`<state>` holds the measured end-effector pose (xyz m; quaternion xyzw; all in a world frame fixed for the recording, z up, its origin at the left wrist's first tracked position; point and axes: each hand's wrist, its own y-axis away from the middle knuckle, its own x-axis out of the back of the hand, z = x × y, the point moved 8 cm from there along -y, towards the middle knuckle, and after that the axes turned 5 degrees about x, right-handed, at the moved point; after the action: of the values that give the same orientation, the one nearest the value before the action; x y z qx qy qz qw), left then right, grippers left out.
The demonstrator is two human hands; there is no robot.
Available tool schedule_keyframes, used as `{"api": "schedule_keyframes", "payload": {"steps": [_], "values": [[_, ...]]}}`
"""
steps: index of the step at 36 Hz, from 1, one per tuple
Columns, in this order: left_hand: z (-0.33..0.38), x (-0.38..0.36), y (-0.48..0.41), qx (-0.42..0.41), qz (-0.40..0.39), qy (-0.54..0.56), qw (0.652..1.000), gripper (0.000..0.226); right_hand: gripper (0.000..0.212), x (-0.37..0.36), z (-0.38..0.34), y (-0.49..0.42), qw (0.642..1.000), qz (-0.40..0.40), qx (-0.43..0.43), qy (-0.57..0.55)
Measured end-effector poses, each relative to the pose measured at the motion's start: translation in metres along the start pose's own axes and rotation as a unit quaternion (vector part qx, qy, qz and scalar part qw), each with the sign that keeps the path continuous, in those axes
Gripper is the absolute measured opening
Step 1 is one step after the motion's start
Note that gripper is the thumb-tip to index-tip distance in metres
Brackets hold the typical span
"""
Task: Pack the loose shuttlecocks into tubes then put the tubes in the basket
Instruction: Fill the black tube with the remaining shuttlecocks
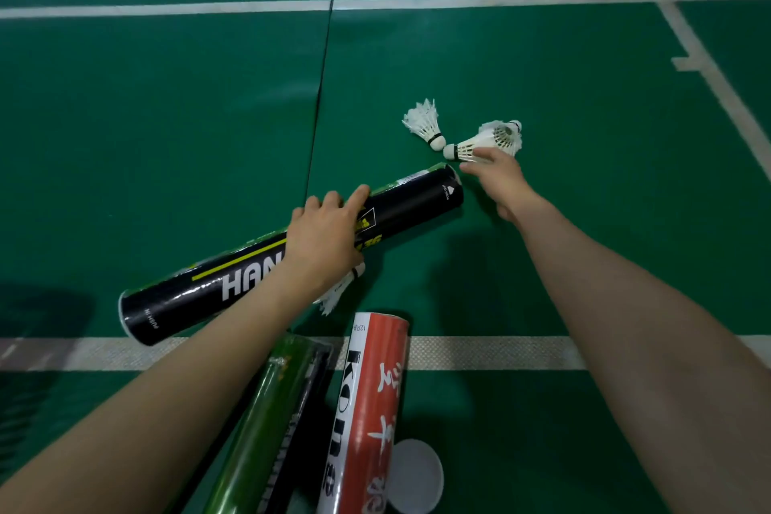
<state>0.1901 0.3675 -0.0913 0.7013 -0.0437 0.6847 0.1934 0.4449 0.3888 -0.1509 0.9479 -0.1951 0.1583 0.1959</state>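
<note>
A long black tube with white lettering lies slanted on the green floor. My left hand rests over its middle and grips it. A white shuttlecock peeks out under that wrist. Beyond the tube's far end, my right hand pinches a shuttlecock that lies on its side. Another loose shuttlecock lies just left of it, cork toward me. Near me lie a red-and-white tube and a green-and-black tube. No basket is in view.
A white round tube cap lies on the floor beside the red-and-white tube. White court lines cross the green floor, and a dark seam runs away from me.
</note>
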Motion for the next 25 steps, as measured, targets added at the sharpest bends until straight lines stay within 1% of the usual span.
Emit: {"api": "schedule_keyframes", "payload": {"steps": [2,7,8,10,12,14,17,20,25], "values": [[-0.003,0.001,0.002,0.002,0.006,-0.002,1.0,0.094,0.041,0.004,-0.002,0.006,0.999,0.04,0.02,-0.004],[-0.013,0.005,0.012,0.013,0.018,0.011,1.0,0.094,0.011,0.017,-0.012,0.04,0.982,0.16,0.098,-0.01],[-0.015,0.005,0.014,0.016,0.019,0.015,1.0,0.094,0.01,0.019,-0.014,0.049,0.977,0.176,0.121,-0.017],[-0.019,0.005,0.021,0.021,0.019,0.015,0.999,0.092,0.018,0.022,-0.015,0.066,0.968,0.195,0.153,-0.049],[-0.022,0.005,0.028,0.021,0.022,0.011,0.999,0.09,0.027,0.024,-0.014,0.082,0.963,0.192,0.158,-0.103],[-0.023,0.006,0.036,0.017,0.027,0.008,0.999,0.09,0.031,0.024,-0.016,0.096,0.961,0.172,0.163,-0.139],[-0.025,0.009,0.048,0.009,0.04,0.014,0.999,0.09,0.034,0.022,-0.022,0.114,0.962,0.14,0.182,-0.145],[-0.026,0.014,0.061,-0.003,0.054,0.025,0.998,0.091,0.033,0.019,-0.035,0.132,0.965,0.111,0.192,-0.14],[-0.023,0.022,0.082,-0.035,0.077,0.06,0.995,0.091,0.025,0.003,-0.053,0.152,0.969,0.059,0.166,-0.174]]}}
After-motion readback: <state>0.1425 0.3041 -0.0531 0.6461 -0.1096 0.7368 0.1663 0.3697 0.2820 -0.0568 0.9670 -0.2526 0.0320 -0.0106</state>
